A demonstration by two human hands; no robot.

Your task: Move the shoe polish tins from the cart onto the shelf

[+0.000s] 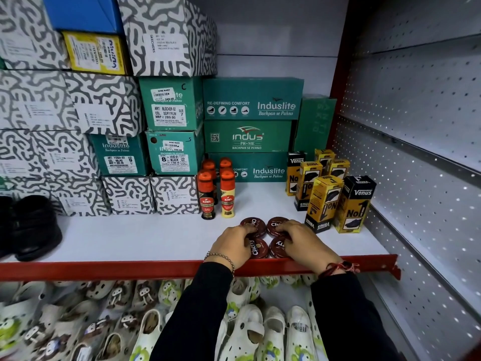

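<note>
Several round dark-red shoe polish tins lie flat in a tight cluster on the white shelf [130, 238], near its red front edge. The back-left tin [256, 225] and front-left tin [260, 248] sit under the fingers of my left hand [234, 244]. My right hand [303, 239] rests on the back-right tin [274, 226] and front-right tin [277, 247]. Both hands press down on the tins with fingers spread over the lids. The cart is out of view.
Kiwi polish bottles [217, 194] stand just behind the tins. Yellow and black Venus boxes [335, 201] stand to the right. Green and patterned shoe boxes [250, 126] fill the back and left. A black shoe [33, 225] sits far left. White clogs [250, 332] hang below.
</note>
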